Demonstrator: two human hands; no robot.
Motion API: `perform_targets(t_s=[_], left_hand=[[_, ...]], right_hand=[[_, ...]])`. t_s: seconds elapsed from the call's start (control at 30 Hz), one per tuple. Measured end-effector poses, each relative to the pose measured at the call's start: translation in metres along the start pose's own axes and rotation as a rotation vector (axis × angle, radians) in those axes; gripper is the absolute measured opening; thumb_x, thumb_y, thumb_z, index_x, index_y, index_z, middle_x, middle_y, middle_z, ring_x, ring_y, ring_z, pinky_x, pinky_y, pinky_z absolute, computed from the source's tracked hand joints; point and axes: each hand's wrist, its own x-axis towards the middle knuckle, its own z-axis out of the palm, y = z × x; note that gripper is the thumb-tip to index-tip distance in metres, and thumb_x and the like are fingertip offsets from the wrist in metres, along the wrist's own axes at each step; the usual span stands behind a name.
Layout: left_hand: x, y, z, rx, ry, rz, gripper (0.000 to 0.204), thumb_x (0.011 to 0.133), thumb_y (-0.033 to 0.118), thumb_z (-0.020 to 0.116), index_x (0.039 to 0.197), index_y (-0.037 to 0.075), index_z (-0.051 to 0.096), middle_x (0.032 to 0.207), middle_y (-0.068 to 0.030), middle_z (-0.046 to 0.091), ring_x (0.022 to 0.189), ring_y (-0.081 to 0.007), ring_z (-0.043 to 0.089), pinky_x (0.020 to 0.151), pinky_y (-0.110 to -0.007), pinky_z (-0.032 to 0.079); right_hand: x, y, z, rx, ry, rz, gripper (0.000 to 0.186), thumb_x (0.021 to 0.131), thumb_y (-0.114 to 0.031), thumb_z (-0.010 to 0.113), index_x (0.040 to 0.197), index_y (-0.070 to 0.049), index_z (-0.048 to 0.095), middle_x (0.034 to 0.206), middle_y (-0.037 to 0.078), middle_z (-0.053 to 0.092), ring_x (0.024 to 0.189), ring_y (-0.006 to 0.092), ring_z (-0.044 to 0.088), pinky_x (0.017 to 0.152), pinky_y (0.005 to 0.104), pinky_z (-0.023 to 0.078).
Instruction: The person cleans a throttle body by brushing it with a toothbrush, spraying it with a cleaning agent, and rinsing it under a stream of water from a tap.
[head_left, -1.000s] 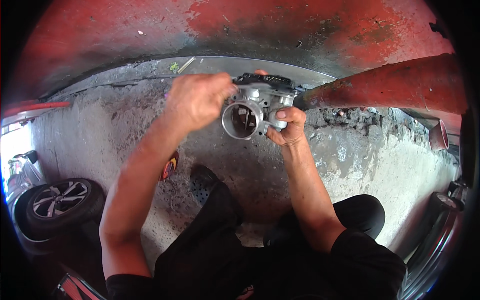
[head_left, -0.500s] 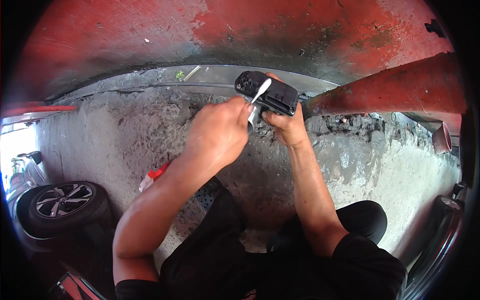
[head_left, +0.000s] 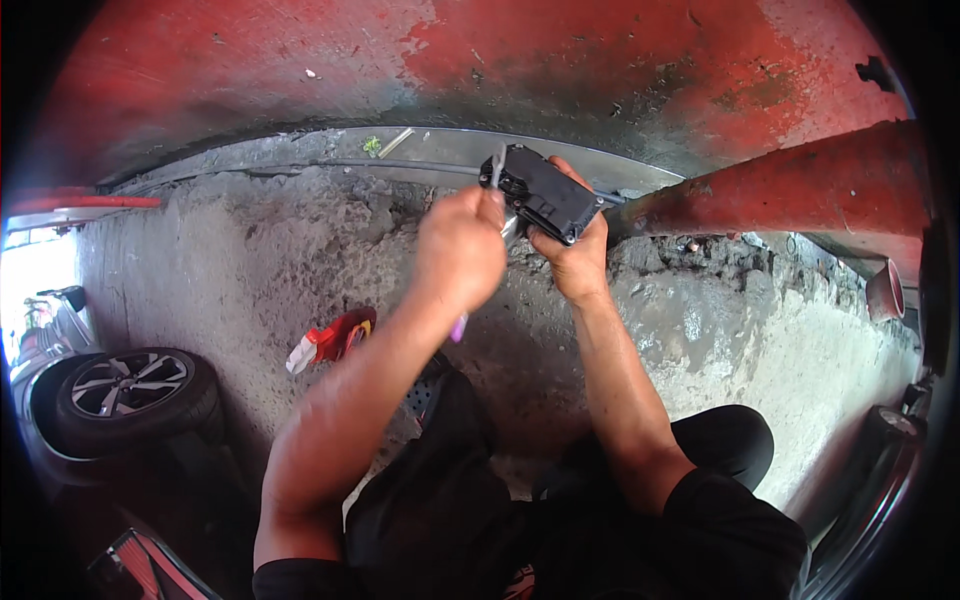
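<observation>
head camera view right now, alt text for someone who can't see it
A person's left hand holds a thin, purple-ended tool beside a black-and-silver machine part gripped in the right hand. A red packet lies on the rough concrete floor.

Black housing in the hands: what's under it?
A bit of silver metal shows below the black housing, between the left hand and right hand. The rest of the underside is covered by housing and hands; can't tell its shape.

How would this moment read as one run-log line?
left hand: holds brush, tip at black-covered metal part, contact unclear | right hand: grips part | ground: red packet | left side: wheel
</observation>
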Motion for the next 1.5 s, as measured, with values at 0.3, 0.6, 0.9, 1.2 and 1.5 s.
perform_targets(t_s=[0.3,0.6,0.9,1.2,1.5], left_hand=[[-0.035,0.015,0.008,-0.277,-0.135,-0.262,0.034,0.103,0.028,0.043,0.081,0.005,0.053,0.05,-0.0043,0.048,0.034,-0.0117,0.04,0.032,-0.029,0.03],[0.0,-0.031,-0.024,-0.511,0.056,-0.221,0.033,0.103,0.031,0.043,0.086,0.005,0.054,0.055,-0.0005,0.045,0.038,-0.0092,0.038,0.033,-0.027,0.03],[0.008,-0.01,-0.009,-0.747,-0.26,0.188,0.058,0.076,0.021,0.086,0.119,0.001,0.051,0.104,-0.008,0.064,0.098,-0.0135,0.061,0.087,-0.03,0.051],[0.011,0.019,-0.01,-0.789,-0.152,0.404,0.059,0.076,0.02,0.086,0.117,0.0,0.049,0.104,-0.0079,0.064,0.094,-0.0138,0.062,0.082,-0.028,0.052],[0.025,0.0,0.014,-0.793,-0.066,0.432,0.052,0.078,0.018,0.08,0.116,-0.001,0.049,0.1,-0.0102,0.064,0.088,-0.0147,0.063,0.078,-0.031,0.053]], right_hand=[[-0.003,-0.013,-0.006,-0.08,0.043,-0.063,0.084,0.063,0.012,0.075,0.141,-0.001,0.044,0.131,0.008,0.057,0.114,0.015,0.058,0.099,0.0268,0.045],[-0.01,-0.018,-0.004,-0.206,0.017,-0.21,0.082,0.061,0.007,0.075,0.138,-0.002,0.046,0.133,0.007,0.056,0.121,0.0178,0.052,0.104,0.0319,0.042],[0.003,-0.029,-0.003,-0.753,-0.04,-0.867,0.074,0.061,-0.007,0.084,0.129,-0.015,0.057,0.131,0.009,0.057,0.113,0.028,0.055,0.099,0.0434,0.034],[0.006,-0.064,0.007,-0.799,0.04,-0.915,0.077,0.061,-0.003,0.083,0.131,-0.02,0.058,0.139,0.014,0.046,0.127,0.0387,0.041,0.104,0.0489,0.036],[-0.018,-0.062,0.019,0.993,-0.096,0.33,0.057,0.084,-0.035,0.058,0.134,-0.008,0.051,0.134,0.015,0.054,0.122,0.0345,0.053,0.1,0.0573,0.042]])
